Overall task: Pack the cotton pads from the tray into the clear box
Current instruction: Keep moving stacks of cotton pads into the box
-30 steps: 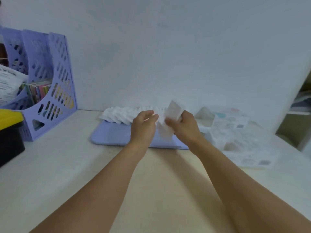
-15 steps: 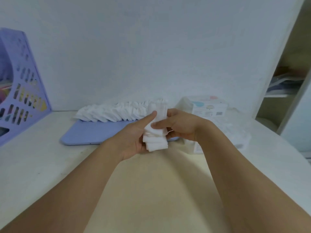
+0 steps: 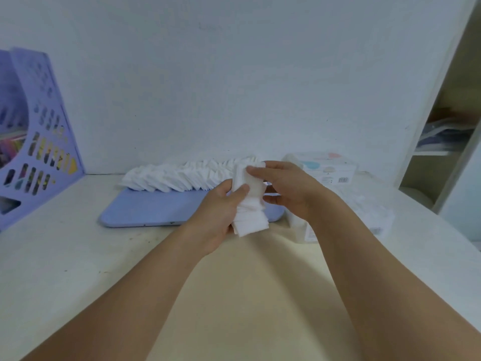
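A stack of white cotton pads [image 3: 250,207] is held upright between both hands above the near edge of the flat blue tray [image 3: 153,209]. My left hand [image 3: 217,212] grips the stack from the left, thumb on its front. My right hand [image 3: 289,190] holds it from the right, fingertips on the top pad. A long row of cotton pads [image 3: 182,173] lies along the tray's far side. The clear box [image 3: 364,212] stands right of the tray, partly hidden by my right wrist, and its open lid [image 3: 326,169] with a printed label leans behind it.
A purple perforated file holder [image 3: 39,142] with papers stands at the far left on the white table [image 3: 65,251]. The wall runs close behind the tray. An open shelf unit [image 3: 442,142] stands at the far right.
Both hands lifted a bunch of pads off the row and brought them toward me, squaring them into an upright stack. The view has swung to the right.
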Action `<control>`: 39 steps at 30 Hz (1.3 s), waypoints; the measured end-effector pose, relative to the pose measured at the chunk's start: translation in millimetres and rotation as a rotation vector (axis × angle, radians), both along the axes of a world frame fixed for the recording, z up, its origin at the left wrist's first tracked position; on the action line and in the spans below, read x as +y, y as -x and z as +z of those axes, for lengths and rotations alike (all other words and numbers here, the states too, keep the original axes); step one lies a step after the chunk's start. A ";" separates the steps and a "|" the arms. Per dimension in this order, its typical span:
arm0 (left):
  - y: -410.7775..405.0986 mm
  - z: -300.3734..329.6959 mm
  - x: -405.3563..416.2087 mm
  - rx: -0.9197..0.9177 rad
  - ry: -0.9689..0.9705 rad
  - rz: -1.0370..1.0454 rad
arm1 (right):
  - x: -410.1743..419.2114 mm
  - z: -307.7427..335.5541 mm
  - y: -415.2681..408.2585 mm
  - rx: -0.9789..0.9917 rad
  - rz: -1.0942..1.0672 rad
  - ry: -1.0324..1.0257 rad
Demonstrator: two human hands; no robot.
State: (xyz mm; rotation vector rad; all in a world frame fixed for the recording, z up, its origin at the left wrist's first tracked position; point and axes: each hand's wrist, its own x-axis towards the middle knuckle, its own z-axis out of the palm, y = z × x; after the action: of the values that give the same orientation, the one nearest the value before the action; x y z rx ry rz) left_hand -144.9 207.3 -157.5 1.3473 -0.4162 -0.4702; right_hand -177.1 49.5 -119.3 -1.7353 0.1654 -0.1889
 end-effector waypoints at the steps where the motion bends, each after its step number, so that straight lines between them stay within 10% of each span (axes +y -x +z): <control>1: 0.2 0.7 0.1 -0.017 -0.002 -0.023 | -0.9 -1.4 -1.3 -0.008 -0.055 0.013; 11: -7.8 -5.0 -0.6 -0.055 0.017 0.020 | -12.1 10.1 2.4 -0.257 -0.093 -0.253; 39: -8.6 2.6 9.2 -0.151 -0.030 -0.145 | -5.7 4.9 11.3 -0.163 0.076 0.196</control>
State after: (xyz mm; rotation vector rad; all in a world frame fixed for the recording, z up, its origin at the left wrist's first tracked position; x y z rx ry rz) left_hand -136.4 216.5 -154.9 1.3926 -0.6368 -0.4970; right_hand -188.5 43.8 -114.5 -1.9080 -0.0406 -0.2974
